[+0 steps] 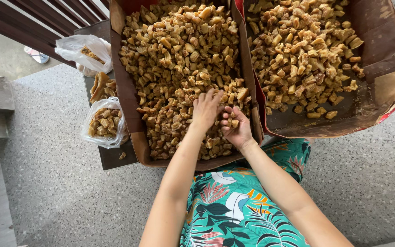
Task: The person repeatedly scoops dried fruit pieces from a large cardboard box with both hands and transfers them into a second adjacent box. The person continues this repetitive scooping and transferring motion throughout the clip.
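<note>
Left hand [205,109] palm down on the pile of brown fried chunks [179,68] in the left cardboard box [125,93], fingers spread and loose, nothing gripped. Right hand [235,127] just beside it, palm up, fingers curled round a few chunks cupped in the palm. Both hands sit at the near right corner of that box, hard against its right wall.

Left cardboard box is heaped nearly to the rim all over. Right cardboard box [387,59] butts against it, walls touching, no gap between. Its chunks are piled toward the far side; the near floor of it is bare and dark with grease.

Left of the left cardboard box: two clear plastic bags [102,123] of the same stuff on a dark bench [115,158], close to the box wall, loose flat pieces between them. Little room there.

Near edge of the left cardboard box overhangs the lap, floral green garment [234,206] under it. Speckled floor [56,183] open on both sides of the lap.
</note>
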